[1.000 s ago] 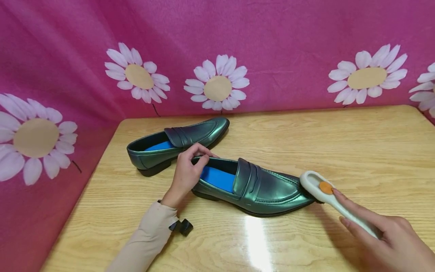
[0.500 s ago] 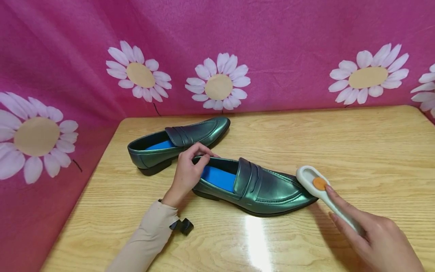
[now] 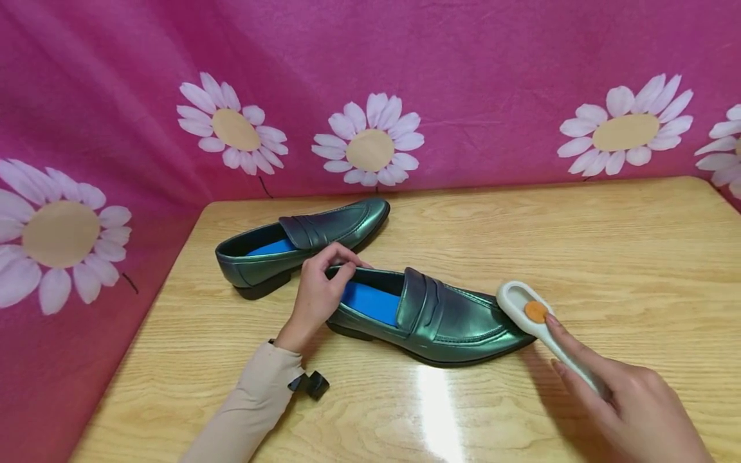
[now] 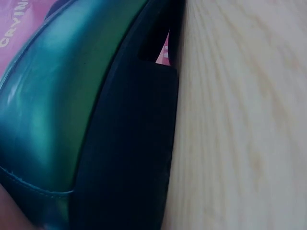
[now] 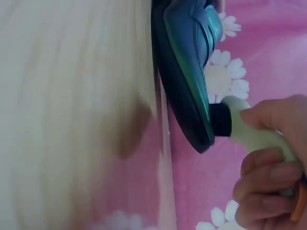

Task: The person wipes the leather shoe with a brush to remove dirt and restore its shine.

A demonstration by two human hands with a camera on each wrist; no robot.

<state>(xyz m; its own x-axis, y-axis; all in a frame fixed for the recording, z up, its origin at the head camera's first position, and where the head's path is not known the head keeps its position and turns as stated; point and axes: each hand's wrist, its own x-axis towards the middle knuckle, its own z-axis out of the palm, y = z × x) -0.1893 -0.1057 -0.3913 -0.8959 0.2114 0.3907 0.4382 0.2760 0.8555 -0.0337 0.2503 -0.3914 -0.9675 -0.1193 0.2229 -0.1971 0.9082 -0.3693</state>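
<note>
I see left hand (image 3: 317,290) pinching loafer (image 3: 463,321) at heel (image 4: 129,143); right hand (image 3: 633,402) clamped on brush (image 3: 542,332), bristles (image 5: 220,120) touching toe (image 3: 512,342), three o'clock.

Glossy green far loafer (image 3: 330,230) at back left of the pale wood-grain worktop (image 3: 637,257). Glossy green near loafer (image 3: 457,325) in front and to its right, toe pointing right; flat blue insole (image 3: 372,303) inside. Left hand (image 3: 317,283) at the near loafer's heel rim. White oval-headed brush (image 3: 544,334) against the same shoe's toe, handle running into right hand (image 3: 642,405) at front right. Pink daisy-print cloth (image 3: 492,51) behind worktop and along its left side.
</note>
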